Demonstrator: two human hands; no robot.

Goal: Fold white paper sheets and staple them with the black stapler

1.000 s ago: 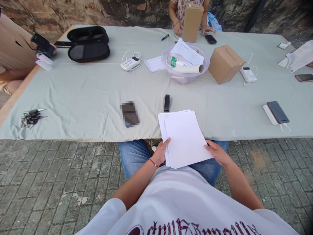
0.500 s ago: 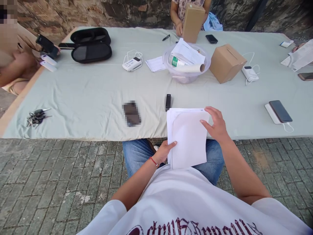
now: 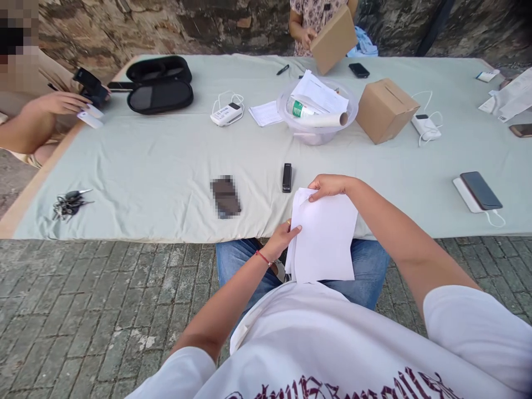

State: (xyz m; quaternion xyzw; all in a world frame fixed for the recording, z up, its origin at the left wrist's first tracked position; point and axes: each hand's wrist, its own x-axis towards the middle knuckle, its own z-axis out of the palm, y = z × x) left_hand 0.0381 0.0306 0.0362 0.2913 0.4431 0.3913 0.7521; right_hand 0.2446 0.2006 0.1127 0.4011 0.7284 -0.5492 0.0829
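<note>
Clearly the left hand (image 3: 282,239) grips the paper stack (image 3: 326,238) by one edge, the right hand (image 3: 328,186) pinches only a corner; loose sheets may slide off the lap

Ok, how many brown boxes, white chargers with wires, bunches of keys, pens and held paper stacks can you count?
Brown boxes: 2
White chargers with wires: 3
Bunches of keys: 1
Pens: 1
Held paper stack: 1
Total: 8
</note>
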